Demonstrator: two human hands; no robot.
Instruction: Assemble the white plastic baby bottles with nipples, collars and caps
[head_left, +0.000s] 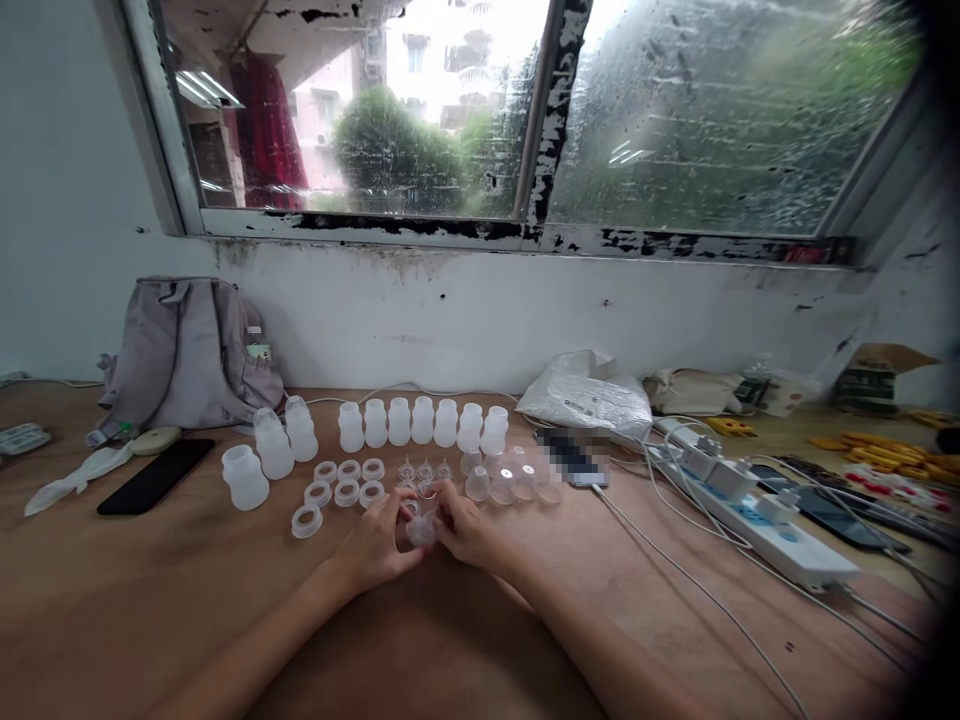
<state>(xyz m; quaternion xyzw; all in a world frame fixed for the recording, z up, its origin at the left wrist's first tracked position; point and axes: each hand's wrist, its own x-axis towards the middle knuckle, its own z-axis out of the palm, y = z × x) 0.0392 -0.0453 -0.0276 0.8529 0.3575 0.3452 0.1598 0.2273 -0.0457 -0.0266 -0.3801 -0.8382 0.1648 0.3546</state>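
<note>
- Brown wooden tabletop [150,590], filling the lower half of the view, with parts grouped near the middle and belongings toward the sides.
- Wide sliding window [637,150] with peeling black-and-white framing, above a marked white wall [337,310].
- Pale greyish-purple fabric backpack [176,350], leaning upright against the wall at back left, probably parked there to leave working room.
- White plastic power strip [810,558], set well off to the right, crowded with plugs and cables.
- Ten translucent white plastic bottles [422,420]: seven upright in a row at the back, three in a slanting line to the left; likely lined up for easy reach.
- Clear dome-shaped plastic caps [501,487], clustered just beyond the right hand, apparently sorted by kind.
- Translucent white plastic rings [346,492], at least seven, laid flat in short rows to the left, perhaps for picking up singly.
- Bare left hand [375,545], reaching in from lower left with forearm low; thumb and fingers curved into a C, gripping from the left.
- Bare right hand [463,530], angled in from lower right; fingers bent, thumb and forefinger pinching from the right, other fingertips partly hidden.
- Small clear plastic pieces with thin upright tips [425,468], in close rows just past the fingertips, seemingly kept nearest for convenience.
- Clear, soft-looking cup-shaped piece [421,531], between both hands at table centre, probably held two-handed for steadiness; details blurred.
</note>
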